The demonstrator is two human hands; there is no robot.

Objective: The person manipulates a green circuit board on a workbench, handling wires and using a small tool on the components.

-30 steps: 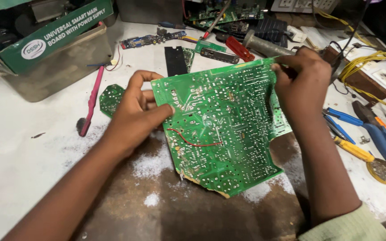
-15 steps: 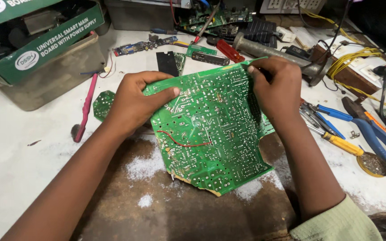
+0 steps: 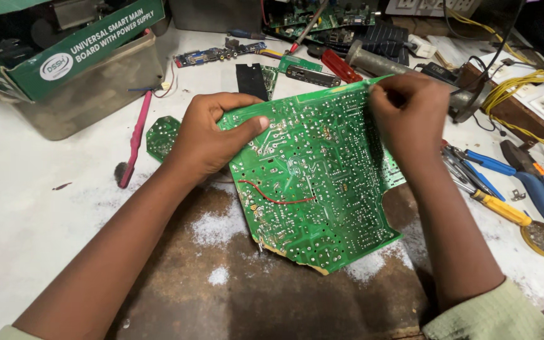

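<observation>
Since the earlier frames the right hand has slid from the board's right edge up to its top right corner, and the green circuit board has tipped a little more upright toward the camera; the left hand has kept its place on the left edge.

The board is held above the worn brown patch of the tabletop, solder side up, with a red jumper wire curving across its lower left part and a broken, ragged bottom edge. The left grip is closed around the left edge, thumb pressed flat on the solder face, fingers curled behind. The right grip is pinched shut on the top right corner, fingertips bunched together at the rim.

Just left of the left hand lies a small round green board, and beyond it a pink-handled brush lies on the white surface. A green cardboard box sits in a metal tray at the upper left. To the right of the right forearm lie blue-handled pliers and a yellow-handled tool. More boards and a red-handled screwdriver lie at the far edge.
</observation>
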